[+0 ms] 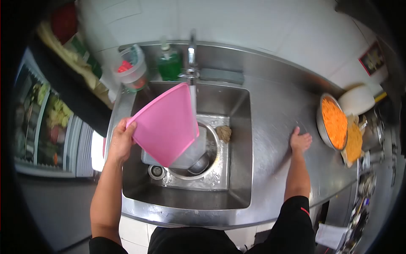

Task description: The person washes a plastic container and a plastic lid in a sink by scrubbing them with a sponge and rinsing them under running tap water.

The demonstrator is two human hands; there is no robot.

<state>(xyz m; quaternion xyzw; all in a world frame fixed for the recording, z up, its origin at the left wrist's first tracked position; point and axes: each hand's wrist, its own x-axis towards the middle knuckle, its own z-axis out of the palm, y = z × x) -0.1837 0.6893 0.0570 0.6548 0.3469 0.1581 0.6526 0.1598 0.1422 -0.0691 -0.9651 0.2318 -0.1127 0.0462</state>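
My left hand (122, 142) grips a corner of a flat pink board (165, 125), tilted over the sink (240, 169). Water from the faucet (192, 63) runs down along the board's right edge. Under it in the sink are a round metal bowl (214, 139), partly hidden, a translucent container (152, 158) and a brown scrubber (223, 133). My right hand (300, 141) is over the steel counter (270, 118), fingers apart and holding nothing; whether it touches the surface I cannot tell.
A metal bowl of shredded orange food (334, 122) stands at the right. Behind the sink are a green soap bottle (169, 63) and a clear plastic tub (132, 76). A glass-fronted fridge (46, 122) is at the left.
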